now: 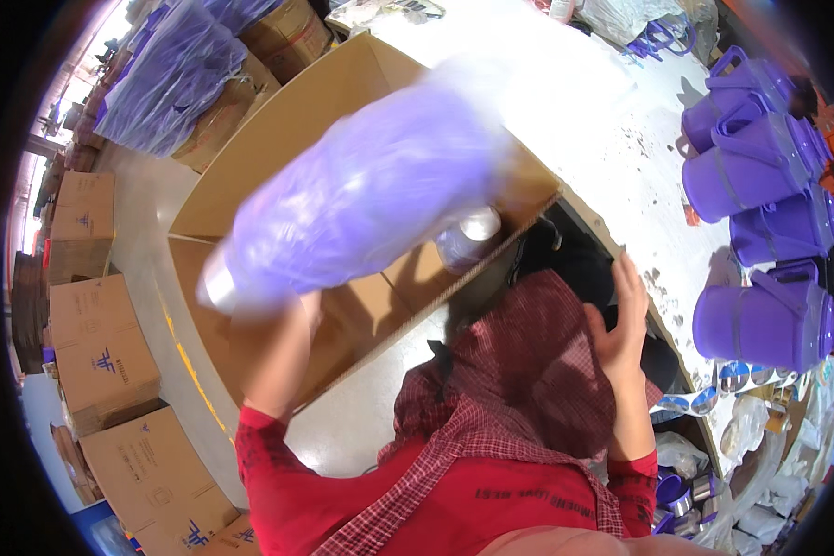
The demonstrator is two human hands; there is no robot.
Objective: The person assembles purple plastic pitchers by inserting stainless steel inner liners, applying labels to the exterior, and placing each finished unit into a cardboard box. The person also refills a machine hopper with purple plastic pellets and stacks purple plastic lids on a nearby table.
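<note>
A large purple bundle wrapped in clear plastic (361,190) is seen blurred across the centre of the frame, tilted from 8 o'clock up toward 2 o'clock. It is gripped at its lower end by the left hand (298,310), which is largely hidden under the wrap; the fingers cannot be told apart, but the hand is closed on the bundle. The bundle is held above an open cardboard carton (250,176) whose flaps stand out toward 10 and 4 o'clock. Inside the carton, at about 3 o'clock from its middle, a clear plastic-wrapped item (468,236) is seen just under the bundle's edge.

The right hand (621,320) is raised at 3 o'clock from centre, empty, with the fingers spread wide and the palm turned toward the edge of the white table (584,120); whether it touches the table edge cannot be told. On the table, purple plastic jugs (760,176) with handles are lined up toward 2 to 4 o'clock. A dark red checked cloth (528,361) lies between the two forearms at 5 o'clock. Closed printed cartons (102,352) are stacked on the floor at 8 to 9 o'clock.
</note>
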